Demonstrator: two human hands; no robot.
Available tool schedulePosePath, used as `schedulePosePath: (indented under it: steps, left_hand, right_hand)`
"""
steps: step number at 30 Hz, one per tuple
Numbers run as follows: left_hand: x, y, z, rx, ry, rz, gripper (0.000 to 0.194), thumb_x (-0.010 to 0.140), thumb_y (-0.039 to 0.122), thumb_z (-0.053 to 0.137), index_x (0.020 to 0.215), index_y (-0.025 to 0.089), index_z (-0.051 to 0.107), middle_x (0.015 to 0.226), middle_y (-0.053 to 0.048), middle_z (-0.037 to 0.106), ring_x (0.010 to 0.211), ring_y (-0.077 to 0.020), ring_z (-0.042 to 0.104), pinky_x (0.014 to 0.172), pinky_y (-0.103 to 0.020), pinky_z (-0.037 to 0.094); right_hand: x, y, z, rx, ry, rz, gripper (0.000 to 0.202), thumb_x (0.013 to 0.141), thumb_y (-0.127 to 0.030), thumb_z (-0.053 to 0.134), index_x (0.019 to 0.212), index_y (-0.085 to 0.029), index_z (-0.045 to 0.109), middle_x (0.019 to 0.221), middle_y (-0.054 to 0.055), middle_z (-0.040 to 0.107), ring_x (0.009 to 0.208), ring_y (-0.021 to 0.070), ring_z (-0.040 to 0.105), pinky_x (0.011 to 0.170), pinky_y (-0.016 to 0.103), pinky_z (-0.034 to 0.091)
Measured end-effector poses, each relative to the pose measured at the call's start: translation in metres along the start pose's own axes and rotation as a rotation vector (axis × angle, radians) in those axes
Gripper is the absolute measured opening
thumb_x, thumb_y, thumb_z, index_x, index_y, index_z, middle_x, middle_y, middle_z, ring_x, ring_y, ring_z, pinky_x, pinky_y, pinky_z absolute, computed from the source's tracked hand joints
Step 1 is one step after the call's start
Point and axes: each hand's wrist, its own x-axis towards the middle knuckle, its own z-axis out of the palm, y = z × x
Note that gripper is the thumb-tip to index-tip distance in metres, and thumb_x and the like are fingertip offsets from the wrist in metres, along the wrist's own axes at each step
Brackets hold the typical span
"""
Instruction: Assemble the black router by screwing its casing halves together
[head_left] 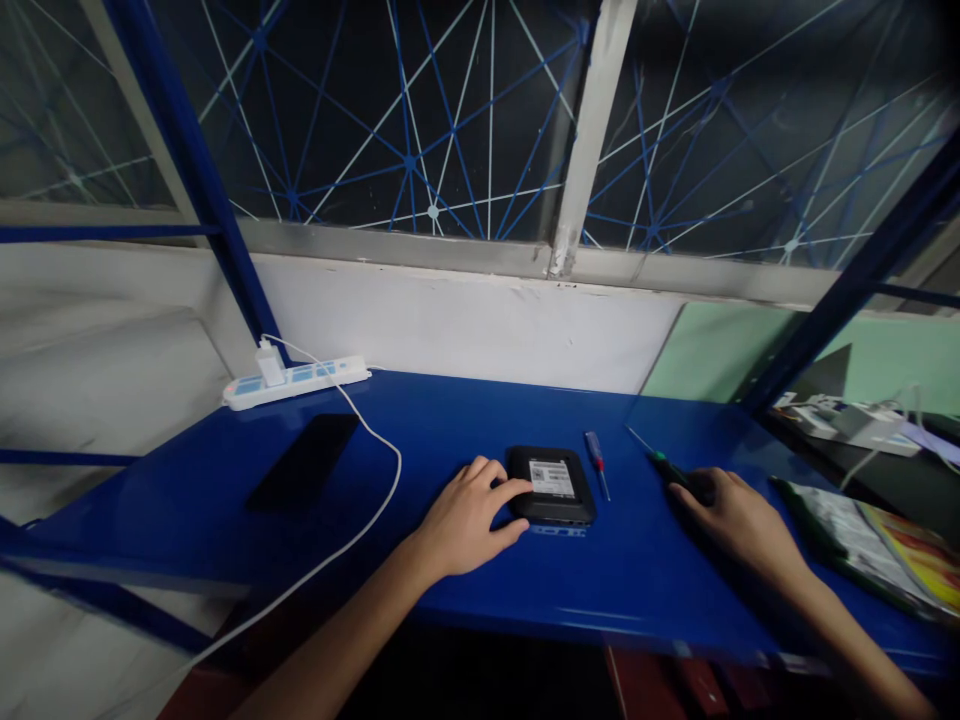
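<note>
A flat black box-shaped device (525, 508) with a white printed label lies on the blue table. My left hand (472, 515) rests at its left side, fingers apart, the index fingertip over its edge near the label and the thumb by its lower left corner. On the right, my right hand (731, 515) is closed around a long screwdriver (660, 458) with a dark handle and green collar; its thin shaft points up and left, away from the device. Between the device and that hand lies a small screwdriver (595, 452) with a clear purplish handle and red collar.
A dark flat slab, perhaps a phone (304, 462), lies on the left. Behind it stands a white power strip (300, 383) with a plugged-in charger (269, 362); its white cable (396, 475) runs across the table. A colourful plastic packet (877, 545) lies at right.
</note>
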Motion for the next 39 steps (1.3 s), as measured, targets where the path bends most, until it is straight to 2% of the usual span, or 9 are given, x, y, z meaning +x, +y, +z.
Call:
schedulePosePath:
  steps: [5,8,10,12,14,16,20,30,39]
  left_hand:
    - [0.001,0.002,-0.001,-0.003,0.006,-0.038,0.03,0.09,0.037,0.067,0.118,0.028,0.061,0.107,-0.004,0.056,0.102,-0.0278,0.054,0.084,-0.045,0.053]
    - [0.001,0.001,-0.001,-0.018,0.012,-0.065,0.032,0.087,0.043,0.071,0.111,0.028,0.059,0.126,-0.007,0.052,0.116,-0.0326,0.051,0.089,-0.049,0.054]
    - [0.001,-0.001,-0.001,-0.044,-0.002,-0.09,0.038,0.084,0.05,0.073,0.109,0.027,0.056,0.146,-0.01,0.041,0.132,-0.0385,0.041,0.093,-0.054,0.052]
    - [0.001,-0.004,-0.001,-0.09,-0.043,-0.129,0.046,0.081,0.059,0.073,0.108,0.027,0.052,0.158,-0.013,0.028,0.143,-0.0423,0.028,0.097,-0.06,0.049]
    - [0.002,-0.007,0.0,-0.135,-0.087,-0.157,0.052,0.08,0.064,0.073,0.107,0.027,0.05,0.161,-0.016,0.023,0.148,-0.0426,0.021,0.102,-0.064,0.043]
    - [0.003,-0.008,0.0,-0.159,-0.102,-0.161,0.053,0.079,0.065,0.072,0.107,0.027,0.048,0.161,-0.017,0.026,0.148,-0.0419,0.022,0.105,-0.065,0.039]
    - [0.002,-0.007,-0.001,-0.171,-0.092,-0.163,0.045,0.084,0.06,0.069,0.107,0.028,0.048,0.16,-0.014,0.029,0.146,-0.0414,0.028,0.101,-0.064,0.043]
    - [0.001,-0.007,-0.001,-0.182,-0.087,-0.174,0.045,0.086,0.06,0.068,0.11,0.028,0.048,0.161,-0.014,0.029,0.143,-0.0419,0.032,0.099,-0.064,0.044]
    - [-0.001,-0.008,0.0,-0.188,-0.062,-0.177,0.068,0.084,0.062,0.067,0.137,0.03,0.04,0.16,-0.014,0.03,0.14,-0.042,0.036,0.102,-0.063,0.044]
  right_hand:
    - [0.006,-0.008,-0.007,0.066,0.038,0.071,0.051,0.087,-0.06,0.049,0.1,-0.016,0.071,0.095,0.017,0.075,0.083,0.0353,0.072,0.069,0.042,0.052]
    - [0.01,-0.009,-0.023,0.145,0.177,0.043,0.057,0.086,-0.063,0.05,0.105,-0.013,0.071,0.092,0.018,0.074,0.081,0.0354,0.071,0.072,0.045,0.053]
    - [0.009,-0.015,-0.038,0.263,0.232,-0.013,0.057,0.083,-0.067,0.054,0.103,-0.016,0.071,0.1,0.016,0.074,0.085,0.0333,0.071,0.079,0.045,0.054]
    - [0.005,-0.028,-0.054,0.448,0.193,-0.029,0.054,0.08,-0.068,0.059,0.105,-0.021,0.07,0.103,0.011,0.076,0.089,0.0317,0.072,0.081,0.042,0.056]
    - [-0.001,-0.044,-0.066,0.622,0.082,-0.042,0.052,0.08,-0.066,0.064,0.107,-0.022,0.07,0.098,0.009,0.077,0.091,0.0305,0.073,0.084,0.04,0.057]
    - [-0.006,-0.062,-0.073,0.786,0.004,-0.057,0.057,0.078,-0.064,0.069,0.116,-0.021,0.067,0.098,0.008,0.077,0.088,0.0281,0.074,0.085,0.039,0.059]
    - [-0.012,-0.088,-0.075,0.99,0.011,-0.068,0.064,0.074,-0.06,0.077,0.122,-0.021,0.062,0.089,0.005,0.075,0.078,0.0228,0.074,0.078,0.035,0.062]
    - [-0.007,-0.097,-0.071,0.999,0.007,-0.106,0.058,0.074,-0.057,0.078,0.116,-0.021,0.064,0.091,0.007,0.075,0.077,0.0229,0.074,0.08,0.037,0.063]
    - [-0.006,-0.089,-0.07,0.891,0.007,-0.038,0.06,0.073,-0.062,0.076,0.116,-0.022,0.064,0.088,0.006,0.076,0.077,0.0245,0.075,0.08,0.037,0.062]
